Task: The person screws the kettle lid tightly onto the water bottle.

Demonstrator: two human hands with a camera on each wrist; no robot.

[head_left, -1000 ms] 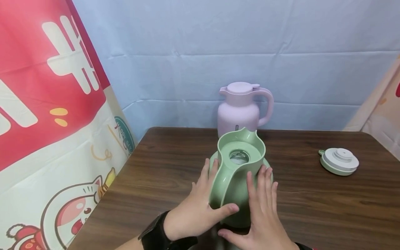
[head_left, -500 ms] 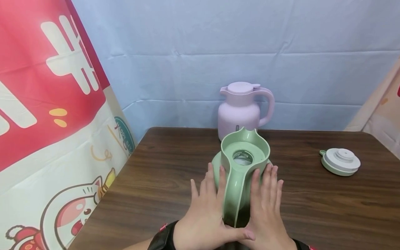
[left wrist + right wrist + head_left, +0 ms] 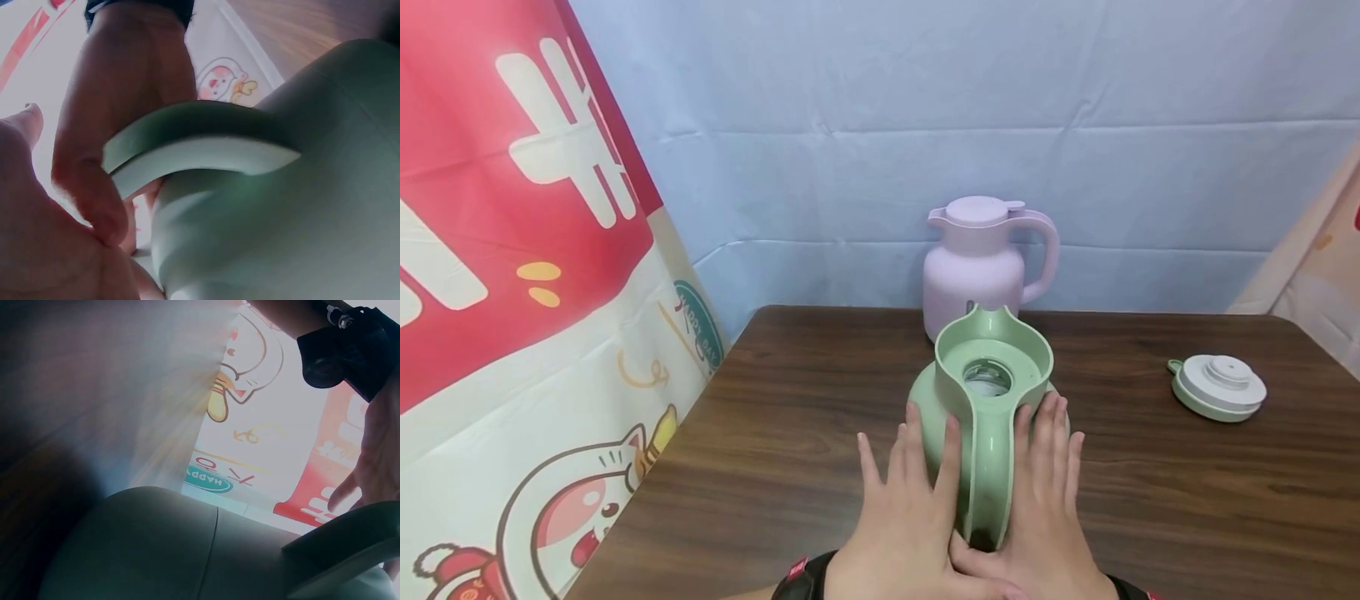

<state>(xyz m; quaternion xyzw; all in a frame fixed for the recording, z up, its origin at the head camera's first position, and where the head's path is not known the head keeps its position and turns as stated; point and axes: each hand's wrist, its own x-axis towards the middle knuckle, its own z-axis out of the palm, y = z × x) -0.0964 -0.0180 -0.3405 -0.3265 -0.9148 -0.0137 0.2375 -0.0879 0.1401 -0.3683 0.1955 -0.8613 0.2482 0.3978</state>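
A light green vacuum jug [image 3: 932, 400] stands on the table near me with no lid on, so its round mouth [image 3: 987, 377] shows. Its handle [image 3: 991, 467] points toward me and its spout faces away. My left hand [image 3: 898, 517] lies along the jug's left side, fingers straight and spread. On the other side, my right hand [image 3: 1045, 517] rests its straight fingers against the body. The thumbs meet below the handle. In the left wrist view the handle [image 3: 206, 147] arches beside my right hand [image 3: 125, 81]. The right wrist view has the jug's body [image 3: 150, 544] up close.
A lilac jug [image 3: 973, 275] with its lid on stands behind the green one, at the table's back edge. Toward the right lies a white and green lid [image 3: 1217, 387], its white underside up. A blue cloth [image 3: 820, 167] hangs behind the brown table [image 3: 805, 400].
The green jug has turned: its handle has swung from the lower left to point toward me, and its mouth has shifted slightly right. My left hand has moved right and nearer me; the thumbs now meet.
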